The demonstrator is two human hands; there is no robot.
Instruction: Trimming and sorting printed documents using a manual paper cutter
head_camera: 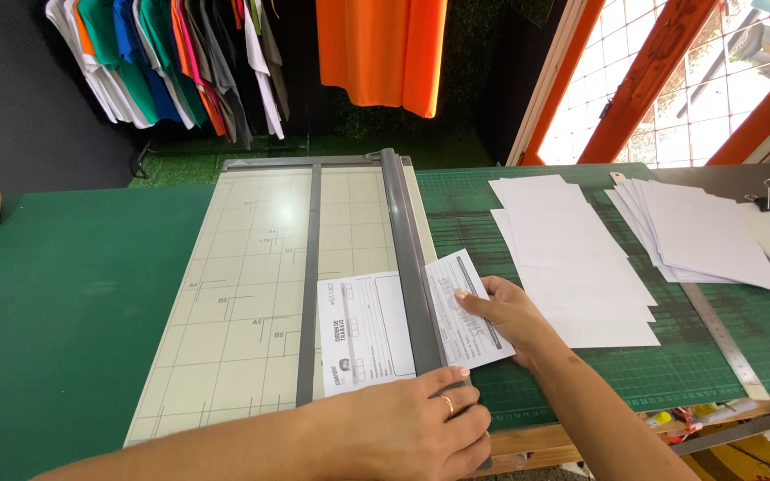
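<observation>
A green desk (64,294) carries a beige paper trimmer (251,294), with shirts hanging behind. A printed form (367,330) lies across the trimmer under its grey blade arm (407,258). The left hand (412,428) presses down on the arm's near end, fingers curled over it. The right hand (510,312) lies right of the arm, fingertips flat, steadying the overhanging strip.

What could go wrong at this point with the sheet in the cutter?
The right hand pins the printed sheet by its overhang only, so it might skew. Its fingers lie close beside the cutter arm, a possible nick. The left hand presses the arm's near end; uneven pressure could wander the cut.
</observation>
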